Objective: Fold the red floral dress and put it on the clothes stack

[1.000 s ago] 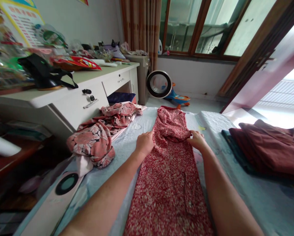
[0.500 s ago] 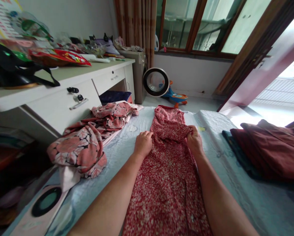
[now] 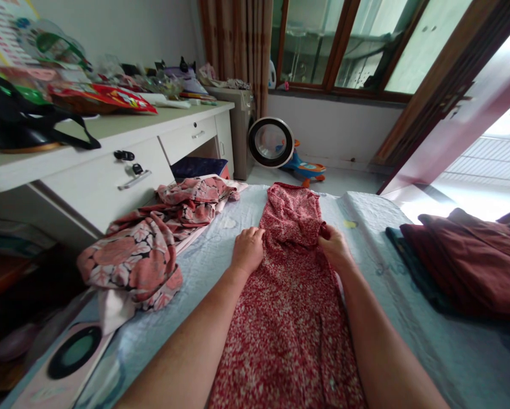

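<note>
A long red garment with cream speckles (image 3: 289, 307) lies lengthwise on the pale blue bed cover (image 3: 365, 250), with its narrower end pointing away from me. My left hand (image 3: 248, 249) is closed on its left edge, the fingertips partly hidden by the cloth. On the opposite edge my right hand (image 3: 334, 244) pinches a fold between thumb and fingers. The fabric is bunched in a crosswise ridge between both hands. Whether the garment is a dress or trousers cannot be made out.
A crumpled pink floral cloth (image 3: 131, 255) lies left of the garment. Folded dark red and teal clothes (image 3: 472, 261) are stacked at right. A white desk (image 3: 110, 187) with cluttered top runs along the left. Beyond the bed are an open round washer door (image 3: 270, 142) and a blue ride-on toy (image 3: 301, 166).
My right hand has drawn slightly inward, to the left, with the pinched edge of the garment. The left hand has hardly moved.
</note>
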A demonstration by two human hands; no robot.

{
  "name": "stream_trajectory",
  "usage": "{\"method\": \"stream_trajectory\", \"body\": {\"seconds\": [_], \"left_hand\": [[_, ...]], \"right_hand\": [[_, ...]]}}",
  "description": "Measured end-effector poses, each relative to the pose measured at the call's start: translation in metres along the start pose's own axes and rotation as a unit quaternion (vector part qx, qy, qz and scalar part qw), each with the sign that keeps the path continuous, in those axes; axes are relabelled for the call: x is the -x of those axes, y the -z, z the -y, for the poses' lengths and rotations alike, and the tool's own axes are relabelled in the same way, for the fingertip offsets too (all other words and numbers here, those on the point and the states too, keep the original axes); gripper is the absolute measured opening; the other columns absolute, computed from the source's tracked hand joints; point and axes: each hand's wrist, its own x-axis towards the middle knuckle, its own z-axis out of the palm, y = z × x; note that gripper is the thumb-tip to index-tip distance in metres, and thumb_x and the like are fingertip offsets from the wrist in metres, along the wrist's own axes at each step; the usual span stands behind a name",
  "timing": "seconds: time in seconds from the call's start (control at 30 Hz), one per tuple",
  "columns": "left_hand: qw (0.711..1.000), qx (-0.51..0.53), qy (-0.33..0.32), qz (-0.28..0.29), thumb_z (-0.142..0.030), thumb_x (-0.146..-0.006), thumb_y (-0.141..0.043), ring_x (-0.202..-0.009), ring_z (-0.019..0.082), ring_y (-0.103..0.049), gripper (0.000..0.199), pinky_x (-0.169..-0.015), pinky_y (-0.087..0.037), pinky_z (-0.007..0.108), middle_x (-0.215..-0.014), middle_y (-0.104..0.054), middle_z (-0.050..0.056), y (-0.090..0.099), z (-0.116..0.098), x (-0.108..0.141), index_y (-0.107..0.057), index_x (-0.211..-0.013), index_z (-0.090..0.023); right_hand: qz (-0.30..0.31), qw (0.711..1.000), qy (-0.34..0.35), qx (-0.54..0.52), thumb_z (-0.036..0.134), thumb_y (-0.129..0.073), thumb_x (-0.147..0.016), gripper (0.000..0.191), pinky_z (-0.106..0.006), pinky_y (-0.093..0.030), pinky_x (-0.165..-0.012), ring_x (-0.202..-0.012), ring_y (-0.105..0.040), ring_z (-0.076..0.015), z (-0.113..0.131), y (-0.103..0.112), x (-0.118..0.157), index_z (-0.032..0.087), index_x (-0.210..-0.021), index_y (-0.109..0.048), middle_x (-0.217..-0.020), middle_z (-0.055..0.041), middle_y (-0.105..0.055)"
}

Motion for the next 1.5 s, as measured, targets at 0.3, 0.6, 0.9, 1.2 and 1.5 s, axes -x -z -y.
{"method": "stream_trajectory", "body": {"seconds": [0.3, 0.6, 0.9, 1.2, 1.5], "left_hand": [[1.0, 0.008, -0.027, -0.007, -0.017, -0.096, -0.042, -0.121, 0.022, -0.052, 0.038, -0.1, -0.043, 0.036, -0.135, -0.06, 0.007, -0.004, 0.002, 0.0, -0.058, -0.13, -0.023], [1.0, 0.012, -0.019, -0.004, -0.017, -0.096, -0.042, -0.121, 0.023, -0.053, 0.038, -0.1, -0.043, 0.037, -0.135, -0.06, 0.006, -0.004, 0.002, 0.0, -0.059, -0.129, -0.023], [1.0, 0.016, -0.016, -0.014, -0.017, -0.095, -0.042, -0.121, 0.023, -0.053, 0.037, -0.101, -0.042, 0.035, -0.134, -0.062, 0.005, -0.005, 0.001, -0.001, -0.061, -0.127, -0.023], [1.0, 0.01, -0.017, -0.01, -0.016, -0.095, -0.042, -0.12, 0.024, -0.054, 0.038, -0.1, -0.044, 0.036, -0.133, -0.062, 0.006, -0.003, 0.0, -0.001, -0.063, -0.125, -0.023], [0.999, 0.007, -0.028, -0.022, -0.015, -0.093, -0.046, -0.119, 0.024, -0.055, 0.036, -0.099, -0.045, 0.038, -0.132, -0.063, 0.006, -0.009, 0.003, -0.003, -0.062, -0.125, -0.023]], "right_hand": [[-0.099, 0.994, 0.032, 0.03, 0.039, -0.054, -0.078, 0.029, -0.026, -0.05, -0.07, -0.081, -0.059, -0.0162, 0.011, -0.001, -0.002, 0.024, -0.103, -0.057, -0.09, 0.0004, -0.066], [-0.116, 0.978, 0.038, -0.171, 0.032, -0.076, -0.065, 0.058, -0.037, -0.054, -0.082, -0.091, -0.063, -0.0166, 0.017, 0.018, -0.009, 0.028, -0.116, -0.05, -0.11, -0.0024, -0.061], [-0.113, 0.987, 0.01, 0.116, 0.043, -0.072, -0.063, 0.072, -0.049, -0.05, -0.091, -0.107, -0.06, -0.0278, 0.0, 0.013, -0.003, 0.024, -0.129, -0.051, -0.122, -0.0108, -0.059], [-0.039, 0.915, 0.016, 0.4, 0.05, -0.052, -0.087, 0.068, -0.044, -0.048, -0.089, -0.1, -0.063, -0.0298, 0.017, -0.007, 0.014, 0.019, -0.147, -0.042, -0.11, -0.0134, -0.069], [-0.026, 0.948, 0.111, 0.296, 0.021, -0.054, -0.072, 0.065, -0.043, -0.05, -0.091, -0.102, -0.062, -0.0264, -0.005, -0.017, 0.009, 0.018, -0.137, -0.048, -0.118, -0.0121, -0.066]]}}
